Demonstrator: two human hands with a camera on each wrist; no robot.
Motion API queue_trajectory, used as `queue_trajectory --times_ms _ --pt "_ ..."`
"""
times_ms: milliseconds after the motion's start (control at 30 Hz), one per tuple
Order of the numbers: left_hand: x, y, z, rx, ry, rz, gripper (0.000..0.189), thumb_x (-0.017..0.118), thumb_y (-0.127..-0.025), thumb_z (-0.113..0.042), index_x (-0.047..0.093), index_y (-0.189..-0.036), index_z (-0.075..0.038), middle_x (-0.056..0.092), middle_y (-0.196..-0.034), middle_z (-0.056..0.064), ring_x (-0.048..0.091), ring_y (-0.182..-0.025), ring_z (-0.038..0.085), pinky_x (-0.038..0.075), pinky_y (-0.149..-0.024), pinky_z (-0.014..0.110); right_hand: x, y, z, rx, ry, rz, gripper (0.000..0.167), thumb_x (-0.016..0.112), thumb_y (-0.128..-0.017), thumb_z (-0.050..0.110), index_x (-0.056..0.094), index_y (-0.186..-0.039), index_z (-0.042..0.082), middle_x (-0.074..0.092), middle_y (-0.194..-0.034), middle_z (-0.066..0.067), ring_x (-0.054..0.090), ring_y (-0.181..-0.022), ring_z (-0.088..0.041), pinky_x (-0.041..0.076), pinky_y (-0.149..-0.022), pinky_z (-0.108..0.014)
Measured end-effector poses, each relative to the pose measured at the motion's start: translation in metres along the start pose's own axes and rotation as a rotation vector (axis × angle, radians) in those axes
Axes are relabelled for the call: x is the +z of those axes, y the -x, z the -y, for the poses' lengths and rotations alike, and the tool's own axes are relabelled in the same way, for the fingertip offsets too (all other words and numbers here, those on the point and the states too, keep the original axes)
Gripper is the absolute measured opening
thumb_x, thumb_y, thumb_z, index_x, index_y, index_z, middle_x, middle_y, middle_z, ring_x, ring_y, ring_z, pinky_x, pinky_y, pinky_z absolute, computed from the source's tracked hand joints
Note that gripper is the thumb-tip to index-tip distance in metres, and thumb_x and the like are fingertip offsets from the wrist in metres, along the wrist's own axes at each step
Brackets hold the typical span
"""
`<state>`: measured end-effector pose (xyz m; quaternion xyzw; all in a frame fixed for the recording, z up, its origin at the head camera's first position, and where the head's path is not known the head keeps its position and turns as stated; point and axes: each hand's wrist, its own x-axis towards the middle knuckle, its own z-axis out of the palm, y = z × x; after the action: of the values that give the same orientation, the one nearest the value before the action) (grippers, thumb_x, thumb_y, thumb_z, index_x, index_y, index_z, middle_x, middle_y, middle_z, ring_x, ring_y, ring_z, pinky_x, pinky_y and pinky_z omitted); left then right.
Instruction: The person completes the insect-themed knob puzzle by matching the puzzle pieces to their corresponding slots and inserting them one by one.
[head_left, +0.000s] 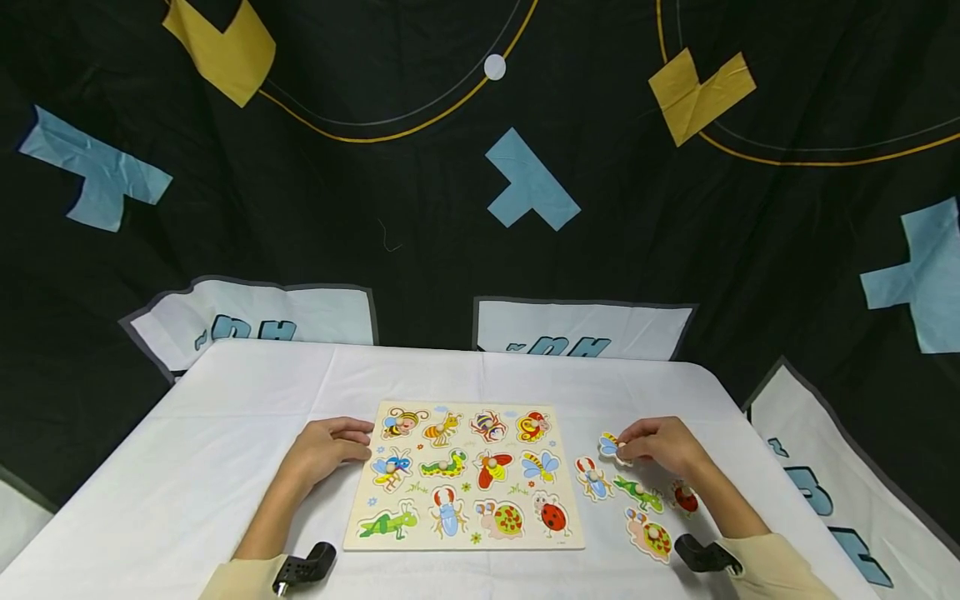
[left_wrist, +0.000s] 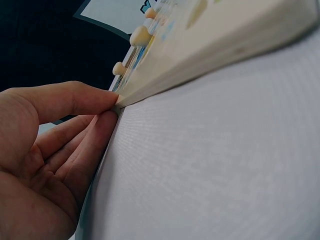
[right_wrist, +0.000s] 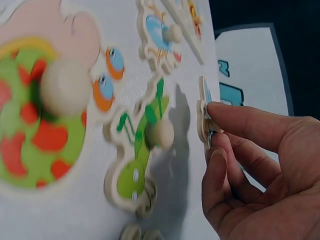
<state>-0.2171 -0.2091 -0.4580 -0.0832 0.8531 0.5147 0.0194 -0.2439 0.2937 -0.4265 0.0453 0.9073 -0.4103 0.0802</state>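
Observation:
A wooden insect puzzle board lies flat on the white table. At its left edge rests my left hand; the left wrist view shows the fingertips touching the board's edge. My right hand pinches a blue-winged insect puzzle piece, which the right wrist view shows edge-on, raised beside the fingers. Nearest to that hand lie a grasshopper piece, a stag beetle piece and a ladybug piece. Closer to me is a snail piece. Wooden knobs stand up from the loose pieces.
Several knobbed pieces, such as a caterpillar, sit in the board's upper two rows. A white cloth covers the table. Behind it hangs a black curtain with blue and yellow patches.

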Motion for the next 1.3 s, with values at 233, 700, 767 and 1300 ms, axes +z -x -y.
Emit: queue_trajectory --times_ms 233,700,767,1300 --pt "-0.001 0.001 -0.002 0.005 0.017 0.011 0.047 0.081 -0.075 -0.006 0.071 -0.12 -0.001 0.075 -0.094 0.005 0.064 -0.084 0.012 0.052 -0.071 0.024 0.016 0.0 0.011 -0.011 -0.003 0.008 0.02 0.083 -0.079 0.019 0.077 -0.094 0.008 0.072 -0.088 -0.002 0.057 -0.08 -0.021 0.047 -0.071 -0.033" --pt "0.001 0.001 -0.002 0.001 -0.013 -0.006 0.046 0.081 -0.075 -0.008 0.072 -0.119 -0.003 0.076 -0.093 0.003 0.064 -0.086 0.014 0.05 -0.073 0.026 0.046 0.001 0.031 -0.064 -0.032 0.023 0.018 0.086 -0.073 0.014 0.076 -0.087 0.007 0.07 -0.078 -0.002 0.058 -0.073 -0.02 0.048 -0.066 -0.032" --pt "0.0 0.001 -0.002 0.001 -0.016 -0.006 0.045 0.081 -0.075 -0.008 0.073 -0.119 -0.003 0.076 -0.093 0.003 0.064 -0.086 0.013 0.05 -0.073 0.026 0.05 0.002 0.034 -0.064 -0.031 0.022 0.018 0.086 -0.073 0.015 0.076 -0.087 0.008 0.07 -0.078 -0.002 0.059 -0.073 -0.019 0.049 -0.066 -0.032" --pt "0.0 0.0 -0.001 0.009 -0.015 -0.002 0.046 0.081 -0.075 -0.009 0.073 -0.119 -0.003 0.076 -0.094 0.003 0.064 -0.088 0.013 0.051 -0.074 0.024 0.071 0.003 0.048 -0.123 -0.012 0.069 0.018 0.087 -0.069 0.013 0.076 -0.082 0.009 0.068 -0.071 0.0 0.056 -0.064 -0.017 0.046 -0.059 -0.03"
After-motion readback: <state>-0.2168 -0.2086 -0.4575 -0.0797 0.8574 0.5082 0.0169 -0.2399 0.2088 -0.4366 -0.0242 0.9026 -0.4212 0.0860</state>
